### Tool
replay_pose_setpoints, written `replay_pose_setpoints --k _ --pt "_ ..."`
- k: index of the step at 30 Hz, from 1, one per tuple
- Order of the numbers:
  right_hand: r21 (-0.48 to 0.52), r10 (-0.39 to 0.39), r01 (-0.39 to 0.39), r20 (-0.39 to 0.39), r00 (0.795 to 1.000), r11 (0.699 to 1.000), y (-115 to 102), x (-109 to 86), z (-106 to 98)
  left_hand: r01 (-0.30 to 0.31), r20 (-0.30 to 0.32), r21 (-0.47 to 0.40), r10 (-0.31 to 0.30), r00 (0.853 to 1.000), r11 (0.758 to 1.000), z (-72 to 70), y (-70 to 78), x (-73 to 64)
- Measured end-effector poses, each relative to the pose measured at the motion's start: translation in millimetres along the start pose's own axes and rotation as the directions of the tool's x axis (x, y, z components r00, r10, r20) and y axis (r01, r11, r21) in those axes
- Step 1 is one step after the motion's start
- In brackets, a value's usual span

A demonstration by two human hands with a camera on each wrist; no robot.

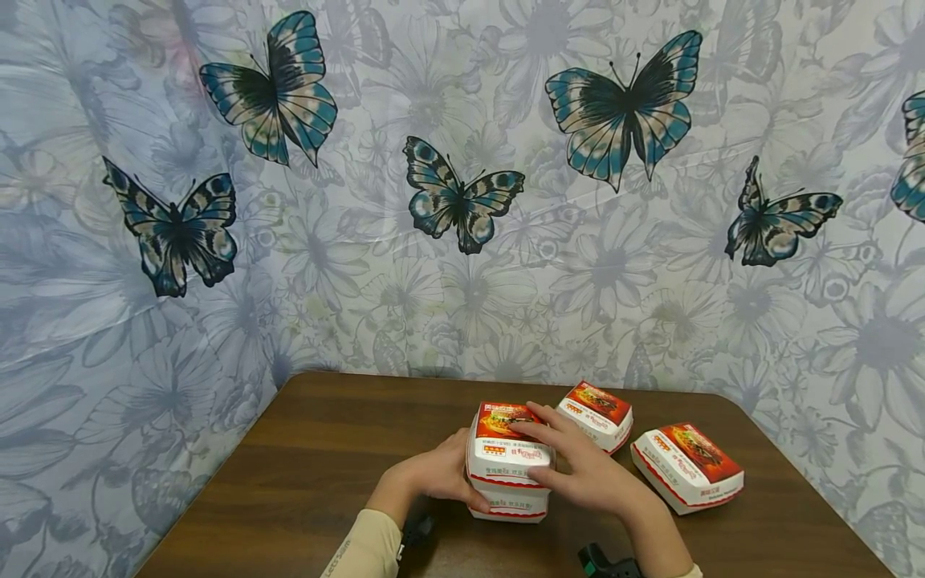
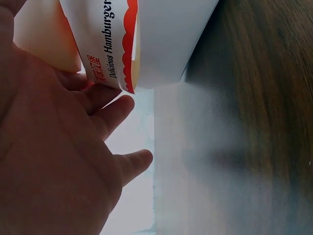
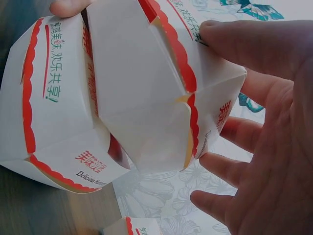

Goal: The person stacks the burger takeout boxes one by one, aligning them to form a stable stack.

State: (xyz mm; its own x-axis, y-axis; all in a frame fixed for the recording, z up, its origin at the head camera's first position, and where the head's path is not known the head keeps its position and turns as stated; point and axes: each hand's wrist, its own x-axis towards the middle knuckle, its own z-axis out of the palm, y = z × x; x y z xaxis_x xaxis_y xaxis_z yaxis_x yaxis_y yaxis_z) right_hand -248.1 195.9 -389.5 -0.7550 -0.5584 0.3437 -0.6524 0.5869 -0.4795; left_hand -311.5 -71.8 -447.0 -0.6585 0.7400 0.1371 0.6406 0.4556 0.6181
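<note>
Two white-and-red hamburger boxes stand one on the other near the middle of the table. The upper box has a burger picture on its lid and, in the right wrist view, sits tilted on the lower box. My right hand holds the upper box, thumb on its near face and fingers over its top and right side. From the left, my left hand grips the lower box, thumb on its front. In the left wrist view, the left fingers reach along the side of a box; their contact is partly hidden.
Two more hamburger boxes lie to the right on the brown wooden table: one box behind my right hand, another box farther right. A butterfly-patterned cloth hangs behind the table's back edge. A black device is by my right wrist.
</note>
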Motion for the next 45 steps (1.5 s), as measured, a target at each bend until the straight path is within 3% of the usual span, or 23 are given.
replay_pose_setpoints --k 12,15,18,20,27,35,45 --pt "0.002 -0.004 0.004 0.002 1.0 1.0 0.8 0.3 1.0 0.012 0.005 0.0 -0.012 1.0 1.0 -3.5 -2.4 -0.2" --pt "0.008 -0.005 0.005 0.003 1.0 1.0 0.9 0.7 1.2 0.095 0.013 -0.041 -0.094 0.995 0.995 -10.0 0.4 -4.5" --pt "0.013 -0.006 0.006 0.005 1.0 1.0 0.1 1.5 1.4 0.206 0.016 -0.075 -0.205 0.979 0.976 -18.5 4.2 -11.7" --pt "0.017 -0.005 0.005 0.006 1.0 1.0 -0.5 2.1 1.4 0.235 0.006 -0.098 -0.236 0.972 0.967 -24.4 6.8 -15.3" --pt "0.015 -0.006 0.006 -0.003 1.0 1.0 -1.8 2.9 2.0 0.149 -0.06 -0.162 -0.161 0.985 0.975 -36.6 16.3 -18.1" --pt "0.022 0.014 -0.014 0.0 1.0 1.0 -3.1 1.9 2.4 0.032 -0.093 -0.173 -0.048 0.994 0.984 -28.4 20.0 -7.8" --pt "0.017 0.026 -0.026 -0.009 1.0 1.0 -4.8 2.0 1.3 0.004 -0.141 -0.17 -0.028 0.99 0.985 -21.7 20.8 -2.8"
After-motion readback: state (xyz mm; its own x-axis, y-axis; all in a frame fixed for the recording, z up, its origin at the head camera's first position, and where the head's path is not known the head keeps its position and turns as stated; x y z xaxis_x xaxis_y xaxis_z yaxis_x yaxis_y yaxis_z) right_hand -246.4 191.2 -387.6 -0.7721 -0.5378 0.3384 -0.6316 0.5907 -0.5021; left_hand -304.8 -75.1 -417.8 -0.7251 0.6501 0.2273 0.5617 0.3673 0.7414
